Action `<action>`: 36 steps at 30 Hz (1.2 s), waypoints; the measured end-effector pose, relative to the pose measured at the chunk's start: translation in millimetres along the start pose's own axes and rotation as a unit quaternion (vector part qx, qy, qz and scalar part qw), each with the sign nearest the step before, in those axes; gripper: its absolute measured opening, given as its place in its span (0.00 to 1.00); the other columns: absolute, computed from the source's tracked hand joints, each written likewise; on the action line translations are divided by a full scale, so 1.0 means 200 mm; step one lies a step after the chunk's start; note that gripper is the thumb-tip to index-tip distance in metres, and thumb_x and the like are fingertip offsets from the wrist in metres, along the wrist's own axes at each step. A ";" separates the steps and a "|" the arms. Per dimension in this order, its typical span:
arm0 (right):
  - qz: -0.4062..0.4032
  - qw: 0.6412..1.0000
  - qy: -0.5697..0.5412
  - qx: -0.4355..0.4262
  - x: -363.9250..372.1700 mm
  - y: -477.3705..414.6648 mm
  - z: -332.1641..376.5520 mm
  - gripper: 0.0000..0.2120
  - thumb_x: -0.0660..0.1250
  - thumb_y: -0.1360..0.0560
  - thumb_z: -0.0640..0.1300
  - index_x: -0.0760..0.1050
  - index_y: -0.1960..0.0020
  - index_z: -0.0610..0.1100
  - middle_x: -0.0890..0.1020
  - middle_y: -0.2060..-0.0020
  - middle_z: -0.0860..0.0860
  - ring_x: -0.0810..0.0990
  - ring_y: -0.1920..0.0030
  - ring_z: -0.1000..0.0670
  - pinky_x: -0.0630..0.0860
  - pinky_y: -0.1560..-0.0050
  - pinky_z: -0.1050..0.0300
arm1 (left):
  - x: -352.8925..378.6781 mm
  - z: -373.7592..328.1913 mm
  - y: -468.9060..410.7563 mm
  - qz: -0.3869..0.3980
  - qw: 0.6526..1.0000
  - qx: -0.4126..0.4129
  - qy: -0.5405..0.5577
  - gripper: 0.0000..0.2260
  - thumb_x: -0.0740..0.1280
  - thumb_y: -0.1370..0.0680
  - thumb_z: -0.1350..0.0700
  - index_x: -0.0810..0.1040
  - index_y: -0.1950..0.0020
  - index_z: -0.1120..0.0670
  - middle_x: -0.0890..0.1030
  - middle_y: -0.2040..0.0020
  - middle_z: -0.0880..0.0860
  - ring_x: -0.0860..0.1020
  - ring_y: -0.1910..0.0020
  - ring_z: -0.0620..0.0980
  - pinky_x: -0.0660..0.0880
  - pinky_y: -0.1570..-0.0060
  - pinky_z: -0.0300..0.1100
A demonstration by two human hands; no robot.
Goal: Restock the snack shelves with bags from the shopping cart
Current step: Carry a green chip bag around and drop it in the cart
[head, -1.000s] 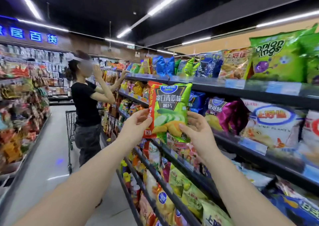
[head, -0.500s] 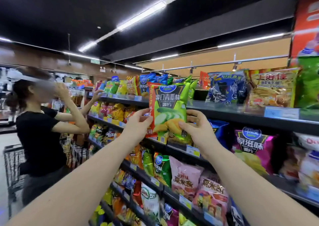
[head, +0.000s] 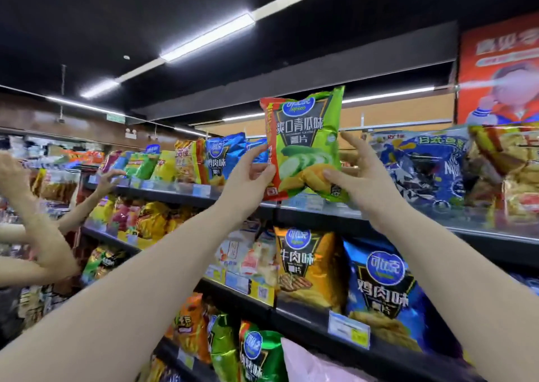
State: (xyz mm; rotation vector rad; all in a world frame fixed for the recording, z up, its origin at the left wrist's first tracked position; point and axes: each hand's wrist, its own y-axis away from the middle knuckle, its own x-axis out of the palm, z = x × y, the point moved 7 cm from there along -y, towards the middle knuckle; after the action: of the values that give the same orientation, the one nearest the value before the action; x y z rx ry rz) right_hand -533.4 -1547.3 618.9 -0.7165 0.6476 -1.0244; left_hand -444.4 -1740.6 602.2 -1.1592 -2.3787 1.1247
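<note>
Through my head camera, I hold the green chip bag [head: 303, 136] upright in the gap just above the top shelf's [head: 385, 217] front edge. My left hand [head: 248, 177] pinches its red lower-left edge. My right hand [head: 358, 174] grips the lower-right corner, thumb in front. A blue bag [head: 223, 160] stands just left.

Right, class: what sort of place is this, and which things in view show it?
Most likely a supermarket snack aisle: long tiered shelves packed with crisp bags, price labels on the shelf edges, and strip lights overhead.
</note>
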 end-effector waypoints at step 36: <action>-0.050 0.928 0.199 0.311 0.46 -0.70 -0.62 0.23 0.78 0.34 0.37 0.68 0.46 0.42 0.79 0.44 0.42 0.79 0.43 0.39 0.73 0.41 0.30 | -0.02 0.69 -0.63 0.040 0.879 0.363 -0.306 0.18 0.54 0.21 0.44 0.80 0.54 0.51 0.78 0.57 0.47 0.74 0.57 0.50 0.71 0.61 0.47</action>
State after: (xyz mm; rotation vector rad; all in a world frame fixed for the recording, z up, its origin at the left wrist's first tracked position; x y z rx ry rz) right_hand -666.5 -1706.0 639.1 0.0237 0.5840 -1.3969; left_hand -583.4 -1864.7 605.1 -0.6853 -1.9060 2.4126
